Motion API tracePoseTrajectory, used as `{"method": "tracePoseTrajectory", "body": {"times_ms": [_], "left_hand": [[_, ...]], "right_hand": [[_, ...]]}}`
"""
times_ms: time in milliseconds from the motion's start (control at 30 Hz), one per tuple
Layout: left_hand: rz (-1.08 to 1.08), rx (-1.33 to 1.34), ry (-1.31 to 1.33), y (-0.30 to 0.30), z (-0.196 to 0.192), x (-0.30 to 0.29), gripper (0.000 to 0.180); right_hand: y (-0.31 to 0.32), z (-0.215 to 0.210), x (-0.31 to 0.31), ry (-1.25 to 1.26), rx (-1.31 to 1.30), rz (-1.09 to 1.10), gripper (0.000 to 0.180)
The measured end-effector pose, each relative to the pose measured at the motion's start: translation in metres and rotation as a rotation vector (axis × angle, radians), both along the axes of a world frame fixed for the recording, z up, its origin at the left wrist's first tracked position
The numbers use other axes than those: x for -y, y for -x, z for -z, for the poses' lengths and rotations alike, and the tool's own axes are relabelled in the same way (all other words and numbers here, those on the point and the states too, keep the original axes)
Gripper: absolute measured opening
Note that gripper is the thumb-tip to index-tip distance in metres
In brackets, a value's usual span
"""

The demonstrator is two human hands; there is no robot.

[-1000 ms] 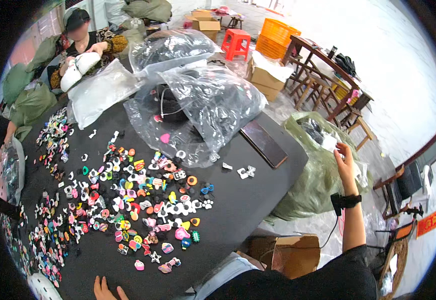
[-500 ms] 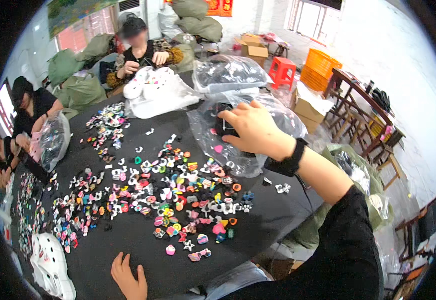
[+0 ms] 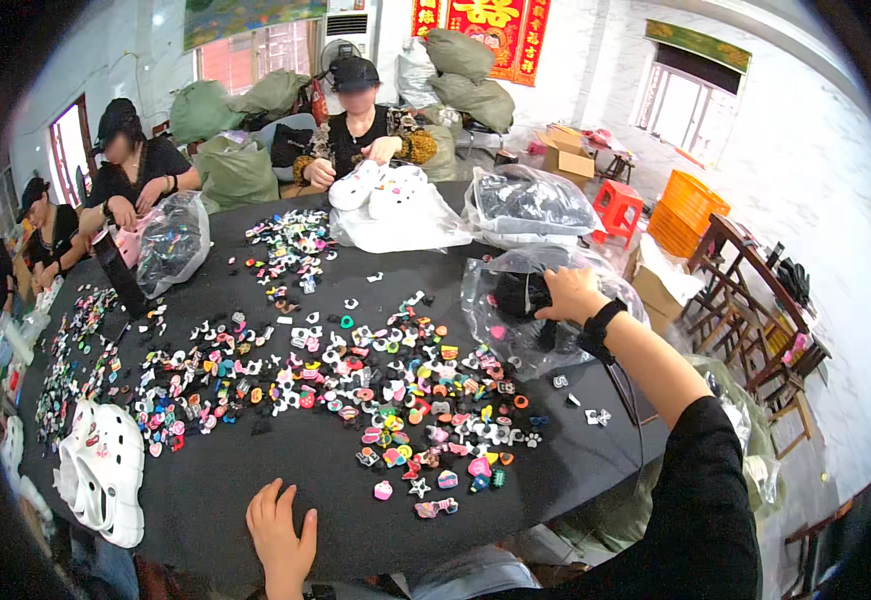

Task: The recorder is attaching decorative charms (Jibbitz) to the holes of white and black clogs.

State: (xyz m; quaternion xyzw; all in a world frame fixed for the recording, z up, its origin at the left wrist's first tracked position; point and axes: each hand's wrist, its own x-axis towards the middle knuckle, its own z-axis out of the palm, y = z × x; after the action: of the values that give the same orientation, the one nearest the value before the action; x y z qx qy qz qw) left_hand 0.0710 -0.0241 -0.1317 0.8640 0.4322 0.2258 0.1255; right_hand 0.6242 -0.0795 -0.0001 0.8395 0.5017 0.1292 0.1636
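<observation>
My right hand (image 3: 573,297) reaches over a clear plastic bag (image 3: 481,320) on the right of the dark table. Its thumb and fingers curve round the edge of a black thing (image 3: 521,294) at the bag, whose kind I cannot make out. Near the front edge my left hand (image 3: 281,535) rests on the table with its fingers spread, holding nothing. Between my hands and beyond lie many small colourful shoe charms (image 3: 396,380), loosely heaped. A pair of white clogs (image 3: 106,470) stands at the near left, with charms on the upper.
Opposite, a person handles white clogs (image 3: 386,192) on white plastic. At the left, a person holds a pink clog by a clear bag (image 3: 176,245). Another full bag (image 3: 536,200) lies at the back right. A red stool (image 3: 617,210) and orange crates (image 3: 691,205) stand behind.
The view has turned left and up, so the scene sits lower and further right. My right hand now curls at the black thing's right edge instead of spreading over it.
</observation>
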Motion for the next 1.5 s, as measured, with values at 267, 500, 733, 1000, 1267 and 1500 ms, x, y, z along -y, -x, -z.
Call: {"method": "tracePoseTrajectory", "body": {"times_ms": [267, 500, 733, 1000, 1267, 1500], "left_hand": [[0.011, 0.030, -0.008, -0.005, 0.000, -0.001, 0.043], [-0.003, 0.049, -0.051, 0.003, -0.001, 0.000, 0.044], [0.053, 0.082, -0.106, -0.003, -0.001, -0.004, 0.041], [0.021, 0.056, -0.081, 0.004, 0.002, 0.002, 0.042], [0.095, 0.512, 0.334, -0.007, -0.015, 0.010, 0.046], [0.255, 1.617, 1.362, -0.028, -0.050, 0.041, 0.059]], "right_hand": [[-0.022, 0.025, -0.011, -0.111, 0.063, 0.136, 0.042], [-0.025, 0.019, -0.027, -0.075, -0.256, 0.076, 0.046], [-0.107, 0.031, 0.003, -0.208, -0.698, 0.011, 0.037], [-0.135, -0.059, 0.055, -0.953, -1.563, 0.220, 0.015], [0.082, -0.206, 0.063, -0.694, -1.369, -0.320, 0.050], [0.240, -0.199, 0.030, -0.027, -1.052, -0.883, 0.052]]}}
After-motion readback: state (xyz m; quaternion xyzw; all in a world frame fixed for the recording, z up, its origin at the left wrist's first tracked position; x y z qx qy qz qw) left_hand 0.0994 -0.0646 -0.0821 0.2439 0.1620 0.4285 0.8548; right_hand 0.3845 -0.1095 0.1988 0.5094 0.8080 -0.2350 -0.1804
